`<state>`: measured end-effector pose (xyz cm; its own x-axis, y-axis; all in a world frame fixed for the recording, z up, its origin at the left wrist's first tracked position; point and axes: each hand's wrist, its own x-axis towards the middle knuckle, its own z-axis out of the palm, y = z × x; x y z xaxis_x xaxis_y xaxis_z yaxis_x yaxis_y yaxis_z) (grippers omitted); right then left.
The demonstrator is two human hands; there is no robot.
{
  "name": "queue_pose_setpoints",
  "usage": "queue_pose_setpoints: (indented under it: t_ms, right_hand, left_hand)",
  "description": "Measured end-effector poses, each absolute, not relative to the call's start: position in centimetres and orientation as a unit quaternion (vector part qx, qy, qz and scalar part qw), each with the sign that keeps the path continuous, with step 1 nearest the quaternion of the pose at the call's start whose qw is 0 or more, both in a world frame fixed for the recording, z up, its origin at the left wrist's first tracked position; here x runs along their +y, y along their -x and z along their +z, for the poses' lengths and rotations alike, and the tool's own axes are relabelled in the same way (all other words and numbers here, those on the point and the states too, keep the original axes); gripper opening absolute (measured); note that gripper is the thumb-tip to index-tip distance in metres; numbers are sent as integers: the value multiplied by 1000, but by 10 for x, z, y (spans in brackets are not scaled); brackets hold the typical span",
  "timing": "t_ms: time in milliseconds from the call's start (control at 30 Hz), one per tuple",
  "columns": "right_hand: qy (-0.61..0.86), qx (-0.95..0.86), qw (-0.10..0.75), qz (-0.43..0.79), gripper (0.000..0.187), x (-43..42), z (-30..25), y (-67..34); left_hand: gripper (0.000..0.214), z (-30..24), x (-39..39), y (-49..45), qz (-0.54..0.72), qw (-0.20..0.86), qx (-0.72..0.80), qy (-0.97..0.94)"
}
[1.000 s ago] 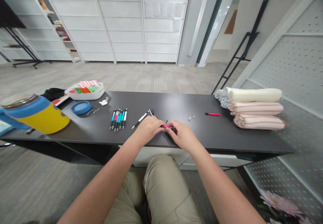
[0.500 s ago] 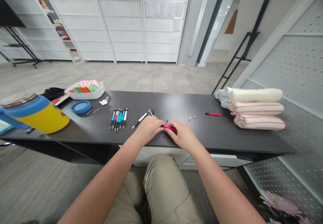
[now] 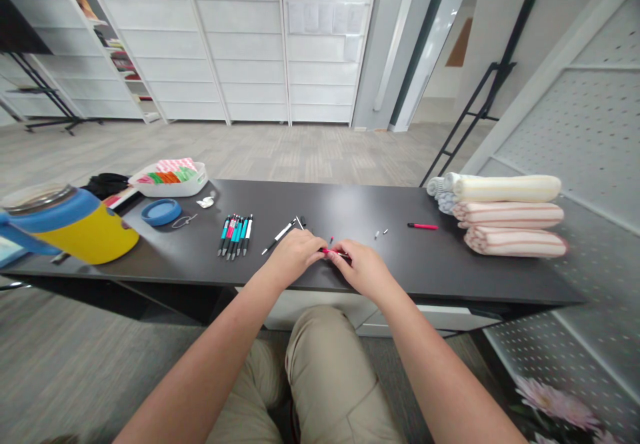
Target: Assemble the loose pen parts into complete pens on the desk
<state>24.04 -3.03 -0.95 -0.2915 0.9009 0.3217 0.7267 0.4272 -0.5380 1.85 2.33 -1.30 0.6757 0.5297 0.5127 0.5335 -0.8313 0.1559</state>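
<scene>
Near the front edge of the dark table (image 3: 370, 204), my left hand (image 3: 295, 252) and my right hand (image 3: 363, 265) meet, both closed on a red pen (image 3: 330, 251). Fingers hide much of the pen. Just beyond my left hand lie a white and black pen (image 3: 279, 236) and several thin pen parts. A small red-tipped piece (image 3: 331, 240) rests between the hands. To the right are two tiny light pieces (image 3: 377, 235) and a red pen barrel (image 3: 423, 227). On the left lies a row of teal, red and white pens (image 3: 235, 237).
At the left stand a yellow and blue jug (image 3: 85, 227), a blue lid (image 3: 161, 212) and a white tray (image 3: 197, 187) of colourful packets. Rolled towels (image 3: 513, 214) are stacked at the right end, beside a perforated panel (image 3: 600, 137).
Less of the pen's red shows between my hands, and a darker stretch appears by my right fingers. Both hands keep nearly the same place.
</scene>
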Motion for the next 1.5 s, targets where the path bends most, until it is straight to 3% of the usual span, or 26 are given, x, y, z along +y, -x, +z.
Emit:
queue_pose_setpoints:
  t_ms: [200, 567, 967, 1167, 1333, 1500]
  right_hand:
    - [509, -791, 304, 151, 15, -31, -9, -241]
    - [511, -800, 285, 131, 30, -29, -12, -241]
    - [519, -765, 357, 133, 16, -26, -16, -245]
    - [520, -776, 333, 128, 24, -26, -14, -244]
    - [522, -781, 322, 119, 31, -27, -12, -243]
    - [520, -780, 323, 127, 29, -26, -13, -244]
  left_hand:
    - [20, -12, 23, -19, -278, -3, -287, 916]
    - [23, -13, 23, -19, -279, 3, -293, 914]
    - [25, -7, 22, -25, -283, 14, -300, 911]
    - [18, -5, 19, -24, -287, 9, -312, 906]
    - [25, -7, 19, -25, -290, 5, -309, 906]
    - [24, -9, 21, -24, -290, 16, -305, 907]
